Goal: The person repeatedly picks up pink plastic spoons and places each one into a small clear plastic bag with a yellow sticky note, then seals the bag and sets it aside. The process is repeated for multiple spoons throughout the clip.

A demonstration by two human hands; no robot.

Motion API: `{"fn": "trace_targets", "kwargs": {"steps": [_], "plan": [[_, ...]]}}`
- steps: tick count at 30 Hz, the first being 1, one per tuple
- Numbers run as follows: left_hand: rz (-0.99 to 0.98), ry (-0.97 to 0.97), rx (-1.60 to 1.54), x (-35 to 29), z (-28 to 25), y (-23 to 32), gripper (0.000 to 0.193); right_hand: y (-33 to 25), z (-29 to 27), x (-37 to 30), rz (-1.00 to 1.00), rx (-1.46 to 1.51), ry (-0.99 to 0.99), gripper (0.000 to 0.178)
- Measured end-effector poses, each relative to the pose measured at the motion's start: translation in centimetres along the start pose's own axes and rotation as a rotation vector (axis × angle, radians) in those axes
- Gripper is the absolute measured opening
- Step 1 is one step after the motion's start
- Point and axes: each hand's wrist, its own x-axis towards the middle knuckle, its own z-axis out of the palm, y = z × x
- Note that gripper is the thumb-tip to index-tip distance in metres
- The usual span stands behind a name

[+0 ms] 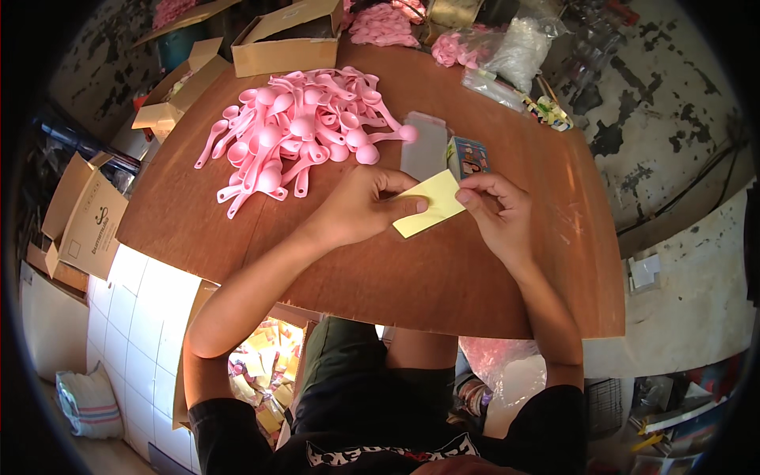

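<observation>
A rectangular yellow paper slip (434, 204) is held tilted just above the brown table (348, 261). My left hand (360, 204) is closed on its left end, the thumb lying over the face. At the slip's upper right corner, the thumb and fingers of my right hand (503, 214) pinch its edge. Behind my left hand lies a heap of pink plastic measuring scoops (305, 131). Just beyond the slip are a small blue printed box (469, 156) and a flat translucent plastic piece (425, 142).
Bagged white pieces (522, 51) and more bagged pink scoops (384, 25) lie along the far edge. An open cardboard box (285, 47) stands at the far left. Below the near edge, a carton (265, 364) holds yellow packets beside my legs.
</observation>
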Motion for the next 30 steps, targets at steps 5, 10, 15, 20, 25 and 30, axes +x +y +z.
{"fn": "trace_targets", "kwargs": {"steps": [5, 10, 15, 20, 25, 30], "plan": [[0.228, 0.028, 0.132, 0.2, 0.5, 0.0, 0.025, -0.9, 0.7, -0.1, -0.19, -0.066, -0.267, 0.013], [0.355, 0.145, 0.316, 0.1, 1.5, 0.9, 0.019, -0.8, 0.0, -0.6, 0.008, 0.191, -0.351, 0.021], [0.585, 0.257, 0.48, 0.1, 3.0, 1.6, 0.019, -1.2, -0.8, -0.9, 0.207, 0.251, -0.355, 0.023], [0.603, 0.27, 0.545, -0.1, 3.8, 1.8, 0.019, -1.5, -1.2, -0.8, 0.273, 0.264, -0.414, 0.022], [0.523, 0.255, 0.536, 0.0, 4.4, 1.4, 0.022, 0.0, -0.2, -1.7, 0.109, 0.133, -0.382, 0.024], [0.547, 0.233, 0.511, -0.2, 4.4, 0.9, 0.022, 0.6, 0.1, -2.3, 0.169, 0.007, -0.4, 0.019]]}}
